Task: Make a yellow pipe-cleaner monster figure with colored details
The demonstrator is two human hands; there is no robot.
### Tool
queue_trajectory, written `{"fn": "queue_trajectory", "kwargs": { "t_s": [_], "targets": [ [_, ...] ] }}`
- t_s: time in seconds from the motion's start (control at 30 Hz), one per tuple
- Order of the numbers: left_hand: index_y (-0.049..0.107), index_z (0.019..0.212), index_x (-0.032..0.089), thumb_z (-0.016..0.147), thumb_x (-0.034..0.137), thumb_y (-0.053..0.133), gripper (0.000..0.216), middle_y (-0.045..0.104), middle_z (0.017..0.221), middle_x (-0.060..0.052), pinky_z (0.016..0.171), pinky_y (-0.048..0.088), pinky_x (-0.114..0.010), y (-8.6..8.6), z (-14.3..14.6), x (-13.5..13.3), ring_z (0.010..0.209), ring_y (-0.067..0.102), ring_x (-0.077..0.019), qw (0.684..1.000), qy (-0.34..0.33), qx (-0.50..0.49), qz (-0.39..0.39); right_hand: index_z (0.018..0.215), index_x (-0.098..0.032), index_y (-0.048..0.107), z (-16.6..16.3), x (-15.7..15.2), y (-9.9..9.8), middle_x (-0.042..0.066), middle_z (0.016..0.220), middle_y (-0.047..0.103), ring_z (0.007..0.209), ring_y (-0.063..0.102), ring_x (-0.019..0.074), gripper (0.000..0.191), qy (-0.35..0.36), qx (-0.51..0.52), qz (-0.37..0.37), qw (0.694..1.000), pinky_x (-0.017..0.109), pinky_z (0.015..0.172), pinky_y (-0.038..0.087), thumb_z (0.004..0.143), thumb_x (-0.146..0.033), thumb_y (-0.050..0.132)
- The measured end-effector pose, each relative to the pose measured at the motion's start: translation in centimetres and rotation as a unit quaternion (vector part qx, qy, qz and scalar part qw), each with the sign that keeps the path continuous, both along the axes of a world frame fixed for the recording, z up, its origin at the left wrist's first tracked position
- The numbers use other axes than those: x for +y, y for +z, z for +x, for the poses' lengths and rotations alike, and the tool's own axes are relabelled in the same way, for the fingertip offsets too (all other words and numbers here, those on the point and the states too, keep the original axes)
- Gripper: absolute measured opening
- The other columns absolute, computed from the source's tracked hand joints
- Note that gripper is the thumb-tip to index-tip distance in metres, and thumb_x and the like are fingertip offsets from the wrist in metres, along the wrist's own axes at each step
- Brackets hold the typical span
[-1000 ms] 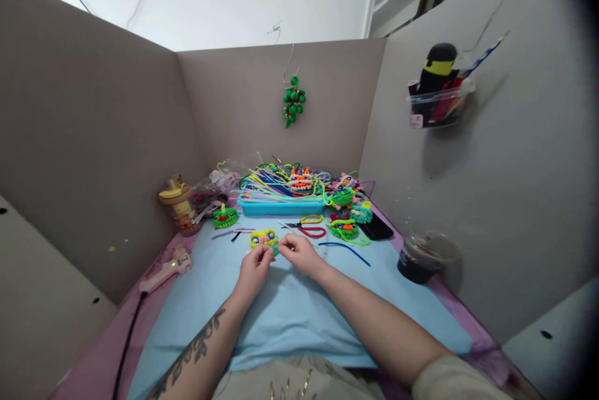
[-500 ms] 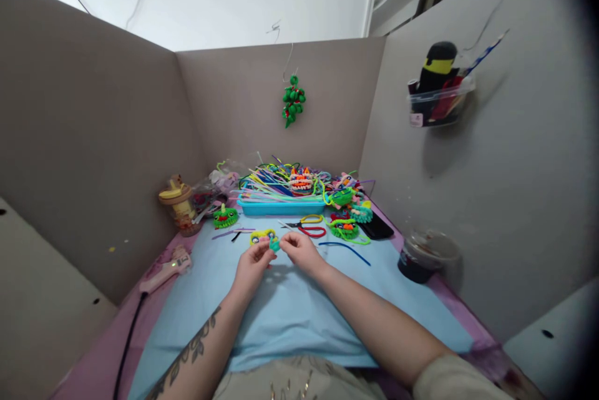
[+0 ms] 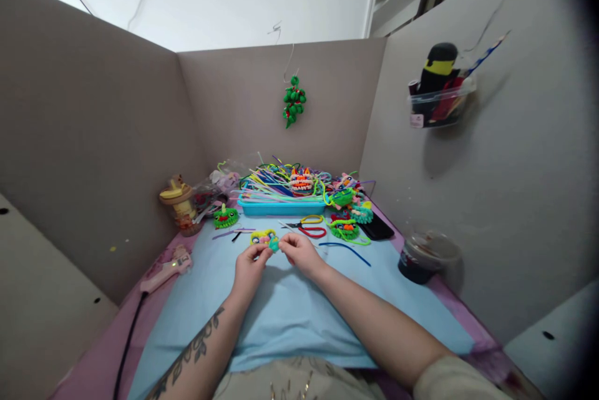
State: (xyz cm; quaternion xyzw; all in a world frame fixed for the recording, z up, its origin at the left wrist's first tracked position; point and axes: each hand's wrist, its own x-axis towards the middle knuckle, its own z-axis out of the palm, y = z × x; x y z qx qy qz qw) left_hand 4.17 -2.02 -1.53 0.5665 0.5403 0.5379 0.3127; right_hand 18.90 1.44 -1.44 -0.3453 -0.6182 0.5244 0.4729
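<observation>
My left hand pinches a small teal piece of pipe cleaner between thumb and fingertips. From the other side my right hand, fingers pressed together, grips the same piece at its edge. Just behind it lies a yellow fuzzy figure with eyes and a pink part, partly covered by my left fingers. Scissors with one yellow and one red handle rest beyond my right hand. A blue pipe cleaner lies to the right, and a purple one to the left.
A blue tray heaped with pipe cleaners stands at the back. Finished fuzzy figures and a black phone lie to its right. A pink glue gun with a cord is on the left, a lidded tub on the right.
The left hand's fingers have shifted slightly on the teal piece, which is turned a little. Nothing else has visibly moved.
</observation>
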Motion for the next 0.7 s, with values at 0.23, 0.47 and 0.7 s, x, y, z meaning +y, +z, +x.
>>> {"fn": "queue_trajectory", "kwargs": {
  "t_s": [0.23, 0.47, 0.7],
  "targets": [
    [0.064, 0.069, 0.014, 0.072, 0.041, 0.058, 0.027, 0.061, 0.061, -0.001, 0.047, 0.039, -0.021, 0.5, 0.0, -0.4, 0.052, 0.05, -0.0112, 0.999, -0.028, -0.001, -0.019, 0.065, -0.017, 0.052, 0.4, 0.3, 0.0, -0.006, 0.051, 0.046, 0.046, 0.039, 0.0078, 0.018, -0.02, -0.046, 0.062, 0.997, 0.02, 0.045, 0.031, 0.074, -0.031, 0.055],
    [0.066, 0.065, 0.016, 0.071, 0.034, 0.059, 0.02, 0.065, 0.066, -0.003, 0.059, 0.041, -0.024, 0.4, -0.3, -0.2, 0.064, 0.056, -0.0153, 0.995, -0.039, 0.095, 0.021, 0.063, -0.015, 0.058, 1.3, 0.7, 0.5, -0.002, 0.061, 0.053, 0.059, 0.046, 0.0098, 0.012, -0.03, -0.158, 0.159, 0.974, 0.021, 0.056, 0.036, 0.072, -0.022, 0.055],
    [0.054, 0.055, 0.015, 0.071, 0.034, 0.057, 0.024, 0.041, 0.045, 0.005, 0.046, 0.028, -0.021, 0.9, 0.1, -0.3, 0.044, 0.036, -0.0083, 0.996, -0.067, 0.024, -0.051, 0.072, -0.014, 0.061, 1.6, 1.2, 0.2, -0.004, 0.051, 0.048, 0.043, 0.04, 0.0068, 0.024, 0.007, -0.104, 0.043, 0.994, 0.019, 0.044, 0.031, 0.077, -0.035, 0.053]
  ]
}}
